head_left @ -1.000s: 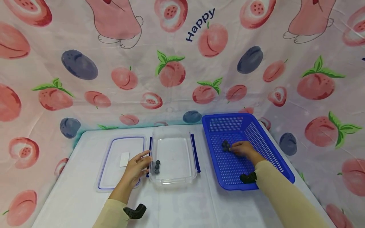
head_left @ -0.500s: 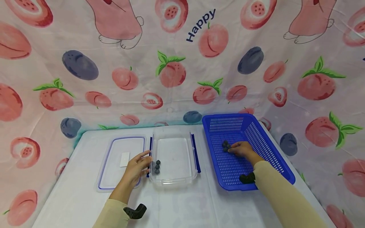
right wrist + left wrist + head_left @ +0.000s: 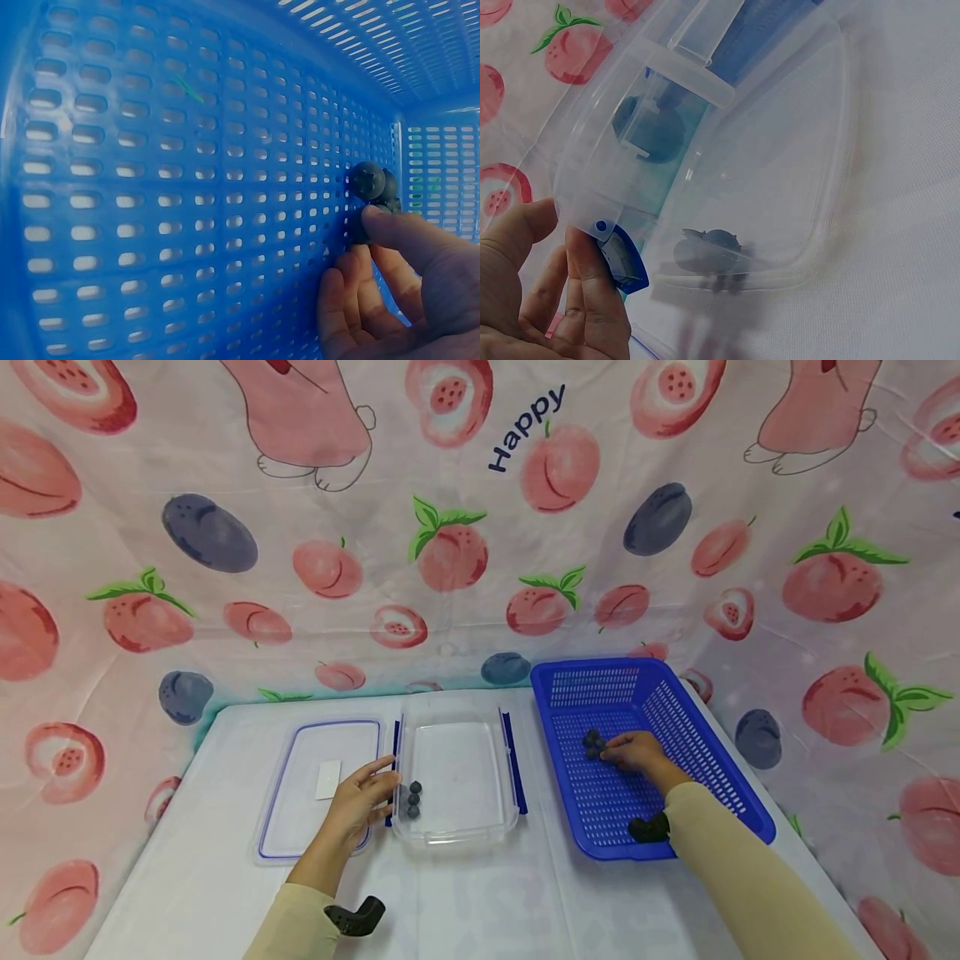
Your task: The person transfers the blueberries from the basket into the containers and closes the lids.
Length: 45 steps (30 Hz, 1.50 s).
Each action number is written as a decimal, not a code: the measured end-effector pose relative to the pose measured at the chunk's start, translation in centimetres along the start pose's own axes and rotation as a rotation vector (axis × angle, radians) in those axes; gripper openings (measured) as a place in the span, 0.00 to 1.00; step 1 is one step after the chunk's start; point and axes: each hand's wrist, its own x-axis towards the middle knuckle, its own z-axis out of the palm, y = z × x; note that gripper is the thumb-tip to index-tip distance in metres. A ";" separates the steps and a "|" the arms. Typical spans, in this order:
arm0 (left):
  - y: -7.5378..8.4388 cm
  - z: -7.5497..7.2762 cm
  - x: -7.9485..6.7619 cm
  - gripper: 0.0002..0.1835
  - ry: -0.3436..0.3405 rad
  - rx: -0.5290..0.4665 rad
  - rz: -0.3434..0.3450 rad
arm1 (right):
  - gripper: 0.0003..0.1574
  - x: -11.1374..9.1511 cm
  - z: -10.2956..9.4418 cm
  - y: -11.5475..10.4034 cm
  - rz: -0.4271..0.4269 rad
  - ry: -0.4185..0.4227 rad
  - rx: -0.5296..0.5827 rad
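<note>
My left hand [image 3: 358,797] holds the left side of a clear plastic food container [image 3: 459,760], with thumb and fingers at its rim beside a blue latch [image 3: 622,262]. Several dark blueberries [image 3: 413,799] lie in the container's near left corner. Inside a blue plastic basket [image 3: 551,760], my right hand [image 3: 637,752] pinches a blueberry [image 3: 361,225] between thumb and fingers. Other blueberries [image 3: 369,181] touch it in a small cluster; the fingers partly hide them.
Left of the container lies its clear lid [image 3: 300,810], edged in blue and bearing a white label [image 3: 327,779]. A white cloth [image 3: 480,902] covers the table. Behind stands a fruit-printed curtain [image 3: 450,468]. The basket's raised walls surround my right hand.
My right hand has shifted slightly toward the berry cluster in the basket. The left hand and the container stay where they were.
</note>
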 end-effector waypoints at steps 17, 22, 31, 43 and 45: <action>-0.1 0.0 0.0 0.29 -0.002 0.008 0.005 | 0.23 -0.3 -0.7 -0.3 -0.072 0.000 0.138; -0.2 0.0 0.1 0.28 -0.001 0.011 0.004 | 0.24 -0.4 -0.9 -0.4 -0.110 -0.020 0.185; -0.2 0.0 0.1 0.29 0.000 0.006 0.001 | 0.25 -0.5 -0.8 -1.1 -0.159 -0.058 0.212; -0.3 0.0 0.2 0.28 -0.007 0.001 0.004 | 0.26 -1.2 -0.7 -3.0 -0.233 -0.105 0.196; -0.3 0.0 0.2 0.28 -0.006 -0.001 0.002 | 0.27 -1.4 -0.6 -3.3 -0.241 -0.119 0.207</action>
